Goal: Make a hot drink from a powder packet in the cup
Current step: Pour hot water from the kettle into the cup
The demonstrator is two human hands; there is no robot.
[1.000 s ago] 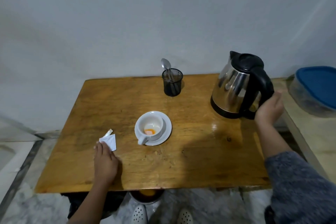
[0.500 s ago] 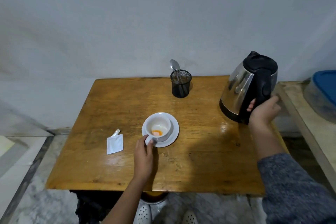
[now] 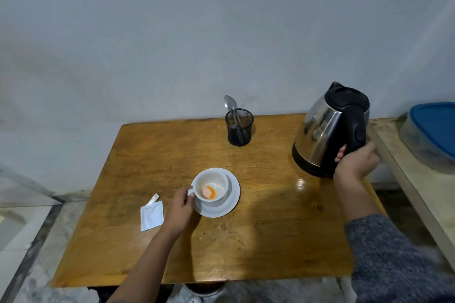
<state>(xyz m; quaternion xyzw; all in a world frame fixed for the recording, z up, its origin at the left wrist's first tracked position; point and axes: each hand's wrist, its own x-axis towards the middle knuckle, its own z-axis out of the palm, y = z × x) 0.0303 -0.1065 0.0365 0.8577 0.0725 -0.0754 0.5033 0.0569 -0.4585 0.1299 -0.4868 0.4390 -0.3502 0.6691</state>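
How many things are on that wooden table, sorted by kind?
Cup: 1
Saucer: 1
Kettle: 1
Spoon: 1
Mesh holder: 1
Torn packet: 1
Total: 6

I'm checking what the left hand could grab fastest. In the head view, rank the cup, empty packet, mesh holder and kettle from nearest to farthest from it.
From the left hand:
1. Cup: touching, its handle in the fingers, on the saucer.
2. Empty packet: just to the hand's left, flat on the table.
3. Mesh holder: toward the back edge, holding a spoon.
4. Kettle: far right, gripped by the right hand.
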